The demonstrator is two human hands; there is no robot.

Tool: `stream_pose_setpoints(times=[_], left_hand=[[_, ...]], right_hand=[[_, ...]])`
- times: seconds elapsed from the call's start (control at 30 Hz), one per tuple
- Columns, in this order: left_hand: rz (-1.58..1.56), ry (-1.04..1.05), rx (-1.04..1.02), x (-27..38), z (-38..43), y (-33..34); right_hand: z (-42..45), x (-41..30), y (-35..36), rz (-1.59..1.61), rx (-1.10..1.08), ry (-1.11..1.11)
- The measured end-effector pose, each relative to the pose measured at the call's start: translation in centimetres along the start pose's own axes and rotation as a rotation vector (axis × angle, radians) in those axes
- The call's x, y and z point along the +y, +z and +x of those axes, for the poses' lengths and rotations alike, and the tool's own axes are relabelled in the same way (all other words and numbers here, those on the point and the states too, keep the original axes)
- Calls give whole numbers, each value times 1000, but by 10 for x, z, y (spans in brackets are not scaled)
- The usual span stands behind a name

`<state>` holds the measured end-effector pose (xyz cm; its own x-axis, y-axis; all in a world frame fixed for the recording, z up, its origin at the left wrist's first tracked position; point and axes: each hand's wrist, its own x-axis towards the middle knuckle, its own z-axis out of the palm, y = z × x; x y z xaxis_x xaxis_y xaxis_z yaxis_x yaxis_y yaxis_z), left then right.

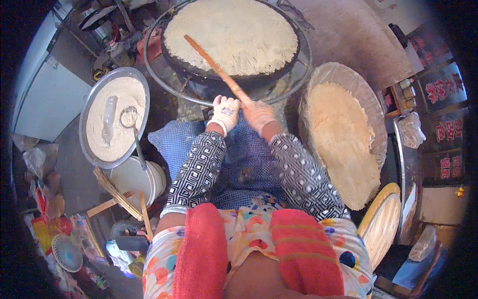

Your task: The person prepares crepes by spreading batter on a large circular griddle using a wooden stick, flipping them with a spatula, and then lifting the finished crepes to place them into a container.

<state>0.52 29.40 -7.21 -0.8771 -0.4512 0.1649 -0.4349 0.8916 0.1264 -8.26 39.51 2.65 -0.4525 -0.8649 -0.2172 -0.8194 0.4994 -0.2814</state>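
My right hand [258,115], in a pale glove and slightly blurred, grips one end of a long flat wooden scraper [214,67]. The scraper slants up to the left, over a round black griddle [239,79]. A thin pale layer of batter [231,33] covers most of the griddle, with a ragged near edge. Close beside the right hand is my left hand [225,112] in a white knit glove, its fingers curled near the metal ring [179,93] around the griddle. Whether it holds anything is hidden.
To the left, a metal basin [85,140] of pale batter holds a plastic bottle [109,119] and a ladle [137,144], above a white bucket [157,183]. A straw brush [115,192] lies nearby. Thin flatbreads [338,138] lie on plastic-lined support at right, near a round wooden board [382,228].
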Motion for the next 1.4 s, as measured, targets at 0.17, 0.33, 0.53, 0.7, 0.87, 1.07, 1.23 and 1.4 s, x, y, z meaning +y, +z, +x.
stream_pose_setpoints(times=[0.17,0.33,0.53,0.7,0.87,1.07,1.23,1.4], left_hand=[[-6,18,20,-40,-16,-17],[151,-91,-176,-92,-9,-42],[254,-73,-185,-199,1,-48],[414,28,-236,-277,27,-66],[641,175,-203,-344,51,-55],[695,220,-298,-326,96,-63],[795,42,-500,-290,67,-59],[530,-23,-465,-145,18,-81]], right_hand=[[20,78,-21,-180,56,59],[47,141,-34,-198,102,150],[101,206,-47,-92,159,257],[167,267,-78,-77,242,363],[231,351,-87,-20,344,259],[220,381,-73,354,410,205],[115,274,-43,774,338,76],[18,111,22,860,215,-318]])
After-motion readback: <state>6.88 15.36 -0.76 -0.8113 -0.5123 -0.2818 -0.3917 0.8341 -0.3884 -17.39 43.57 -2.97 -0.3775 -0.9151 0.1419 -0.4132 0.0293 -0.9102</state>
